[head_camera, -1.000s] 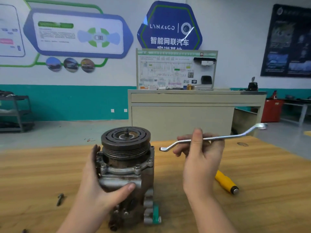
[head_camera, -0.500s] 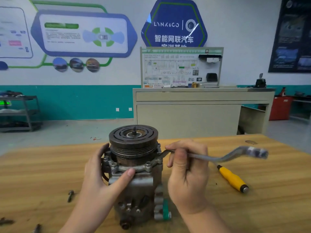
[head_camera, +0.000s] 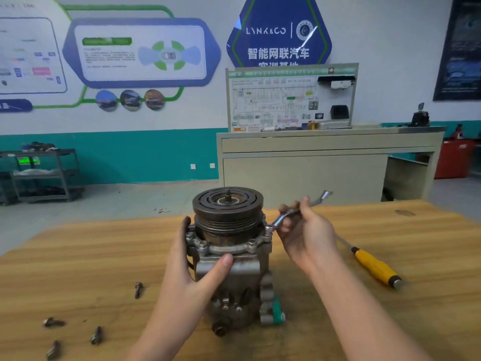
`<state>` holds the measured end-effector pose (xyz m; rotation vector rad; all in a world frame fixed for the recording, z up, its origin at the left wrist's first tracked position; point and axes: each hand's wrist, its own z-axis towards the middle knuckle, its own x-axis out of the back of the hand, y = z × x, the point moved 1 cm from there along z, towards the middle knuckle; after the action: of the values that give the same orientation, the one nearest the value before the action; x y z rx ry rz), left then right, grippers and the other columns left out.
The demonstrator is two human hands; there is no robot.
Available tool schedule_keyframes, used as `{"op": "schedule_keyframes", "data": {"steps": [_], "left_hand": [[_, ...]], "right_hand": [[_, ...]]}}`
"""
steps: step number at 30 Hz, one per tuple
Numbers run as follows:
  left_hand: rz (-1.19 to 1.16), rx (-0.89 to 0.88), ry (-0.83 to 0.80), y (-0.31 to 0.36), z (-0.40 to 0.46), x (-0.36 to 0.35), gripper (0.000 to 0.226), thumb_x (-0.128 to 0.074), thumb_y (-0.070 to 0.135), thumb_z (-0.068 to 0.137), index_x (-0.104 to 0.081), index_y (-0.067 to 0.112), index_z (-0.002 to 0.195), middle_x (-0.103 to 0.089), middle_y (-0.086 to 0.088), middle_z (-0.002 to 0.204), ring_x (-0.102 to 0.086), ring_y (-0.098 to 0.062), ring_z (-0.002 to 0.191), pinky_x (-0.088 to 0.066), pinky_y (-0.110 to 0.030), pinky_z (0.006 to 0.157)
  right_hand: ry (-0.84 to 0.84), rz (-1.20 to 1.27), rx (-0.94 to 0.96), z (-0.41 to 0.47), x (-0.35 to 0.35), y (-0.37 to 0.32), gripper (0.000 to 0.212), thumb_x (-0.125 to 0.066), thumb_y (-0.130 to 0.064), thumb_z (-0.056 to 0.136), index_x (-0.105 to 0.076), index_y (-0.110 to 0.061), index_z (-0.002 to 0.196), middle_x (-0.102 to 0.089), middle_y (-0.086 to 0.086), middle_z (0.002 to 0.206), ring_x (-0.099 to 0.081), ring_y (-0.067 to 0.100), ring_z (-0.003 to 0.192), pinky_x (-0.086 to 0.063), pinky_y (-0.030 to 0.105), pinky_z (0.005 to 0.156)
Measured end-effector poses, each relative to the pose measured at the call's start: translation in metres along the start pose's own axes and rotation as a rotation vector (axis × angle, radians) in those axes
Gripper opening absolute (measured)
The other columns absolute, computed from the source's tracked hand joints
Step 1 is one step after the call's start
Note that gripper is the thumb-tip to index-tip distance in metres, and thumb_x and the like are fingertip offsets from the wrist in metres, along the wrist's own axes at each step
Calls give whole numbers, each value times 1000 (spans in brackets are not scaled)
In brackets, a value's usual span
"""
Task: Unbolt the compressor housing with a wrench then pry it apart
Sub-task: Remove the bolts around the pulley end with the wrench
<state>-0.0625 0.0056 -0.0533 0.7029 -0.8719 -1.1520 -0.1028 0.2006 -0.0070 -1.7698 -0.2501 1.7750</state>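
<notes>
On the wooden desk [head_camera: 78,256] the compressor [head_camera: 229,256] is standing upright, pulley uppermost. The wrench [head_camera: 294,212], held clear in the air a second ago, is now sitting with its ring end on a bolt [head_camera: 268,229] at the housing's right flange, so loosening is probably beginning. The right hand [head_camera: 307,233] is closing its fingers round the wrench shank; the left hand [head_camera: 192,267] is wrapping the housing, thumb across the front. Four removed bolts [head_camera: 138,290] are lying loose at left, a yellow-handled screwdriver [head_camera: 374,267] at right.
</notes>
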Motion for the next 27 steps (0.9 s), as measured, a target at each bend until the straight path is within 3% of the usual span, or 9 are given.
{"op": "schedule_keyframes", "data": {"steps": [2, 4, 7, 11, 17, 20, 22, 25, 27], "left_hand": [[-6, -10, -2, 2, 1, 1, 102, -66, 78, 58, -14, 53, 142, -31, 27, 146, -33, 18, 124, -29, -14, 96], [7, -12, -8, 3, 2, 2, 107, -61, 85, 53, -14, 53, 143, -31, 31, 144, -29, 28, 118, -29, -9, 90], [25, -17, -22, 1, 3, 5, 107, -59, 85, 52, -16, 50, 144, -33, 29, 145, -33, 16, 126, -30, -17, 98], [53, -48, -29, -1, 5, 6, 108, -58, 86, 52, -21, 47, 144, -38, 29, 141, -36, 13, 127, -32, -21, 102], [88, -71, -34, -1, 6, 7, 97, -60, 81, 59, -23, 47, 142, -38, 33, 137, -36, 15, 125, -33, -17, 98], [91, -88, -27, -1, 7, 8, 96, -62, 76, 62, -22, 45, 143, -37, 36, 134, -34, 21, 122, -31, -12, 94], [89, -91, -27, -2, 7, 8, 91, -66, 72, 65, -22, 47, 141, -35, 40, 131, -33, 26, 117, -32, -10, 91], [72, -68, -32, -2, 7, 8, 95, -65, 75, 61, -21, 49, 141, -35, 40, 131, -35, 25, 116, -31, -14, 95], [61, -51, -30, -2, 6, 8, 99, -63, 77, 58, -21, 47, 143, -39, 31, 136, -39, 14, 122, -32, -19, 98]], "right_hand": [[-22, 29, 85, -2, 0, -6, 28, -40, -29, 102, -48, -12, 81, -71, 13, 63, -61, 13, 43, -48, 19, 41], [-9, -96, 337, -12, 0, -11, 26, -42, -30, 101, -49, -12, 84, -72, 11, 65, -65, 14, 46, -50, 21, 44], [0, -383, 714, -30, -2, -12, 22, -39, -28, 102, -46, -19, 83, -70, 8, 64, -62, 16, 41, -49, 22, 44], [-136, -582, 999, -49, -5, -2, 17, -38, -30, 101, -45, -26, 85, -66, 3, 68, -61, 10, 46, -50, 18, 52], [-425, -734, 1214, -55, 0, 10, 26, -37, -40, 101, -50, -20, 89, -59, 0, 81, -58, 11, 54, -49, 28, 52], [-547, -802, 1297, -58, 0, 19, 27, -36, -36, 103, -49, -16, 90, -55, 2, 81, -52, 5, 63, -46, 21, 60], [-493, -630, 1196, -61, -3, 22, 25, -34, -37, 103, -49, -25, 86, -56, 3, 73, -48, 7, 57, -43, 19, 57], [-123, -223, 695, -46, -6, 13, 32, -31, -34, 102, -45, -24, 75, -53, 1, 50, -37, 11, 37, -29, 13, 40], [-16, -165, 363, -26, -2, 6, 34, -31, -30, 104, -41, -17, 74, -48, 1, 43, -28, 11, 30, -20, 15, 37]]}}
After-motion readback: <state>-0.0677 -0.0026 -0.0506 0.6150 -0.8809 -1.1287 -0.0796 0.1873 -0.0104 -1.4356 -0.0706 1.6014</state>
